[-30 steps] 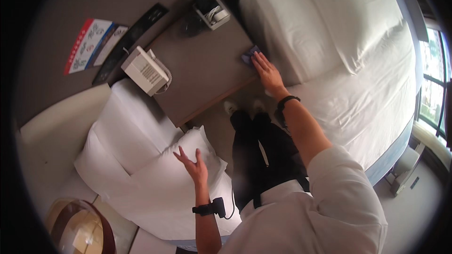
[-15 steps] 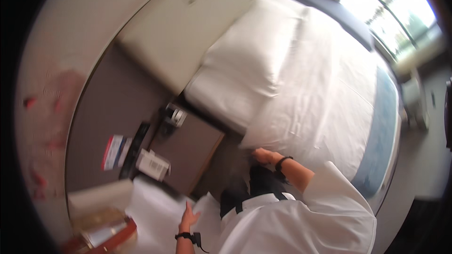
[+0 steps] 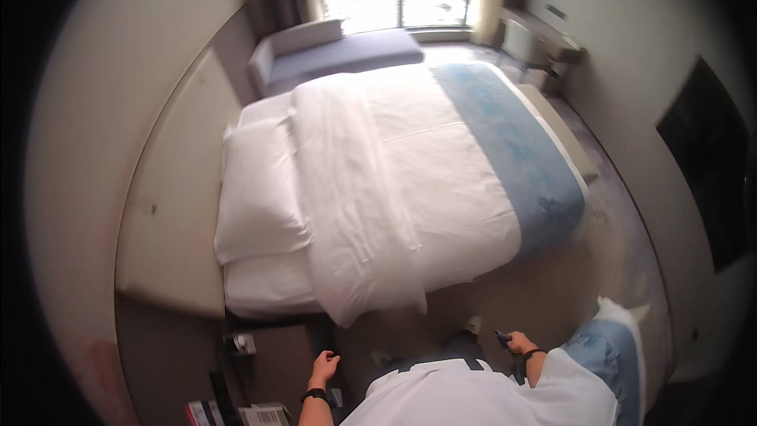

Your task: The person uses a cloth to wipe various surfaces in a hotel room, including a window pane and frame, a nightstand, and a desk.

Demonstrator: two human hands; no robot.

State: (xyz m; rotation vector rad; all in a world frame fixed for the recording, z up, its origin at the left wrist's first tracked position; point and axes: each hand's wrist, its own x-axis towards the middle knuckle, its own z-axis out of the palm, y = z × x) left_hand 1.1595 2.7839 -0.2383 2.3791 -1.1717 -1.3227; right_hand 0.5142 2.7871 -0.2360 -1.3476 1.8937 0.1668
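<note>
My right hand (image 3: pixel 519 342), with a dark band at its wrist, is closed round a small, slim dark object (image 3: pixel 502 338) that points left; its exact kind is too small to make out. My left hand (image 3: pixel 324 365) hangs beside the brown bedside table (image 3: pixel 276 355), fingers loosely bent and apart, with nothing visible in it. In front of me stretches a bed with a white duvet (image 3: pixel 355 205), folded back near the white pillow (image 3: pixel 264 189). A blue runner (image 3: pixel 505 158) crosses the foot end.
White and blue bedding or cushions (image 3: pixel 607 347) lie at my right. A small device (image 3: pixel 240 344) and a white box (image 3: pixel 264 416) are on or by the bedside table. Beyond the bed are a sofa (image 3: pixel 347 55) and window. A dark screen (image 3: pixel 706 166) hangs on the right wall.
The view has swung right, away from the bedside table. My right hand has left the bed's near edge and now holds the dark object out at my right. My left hand's fingers are more bent.
</note>
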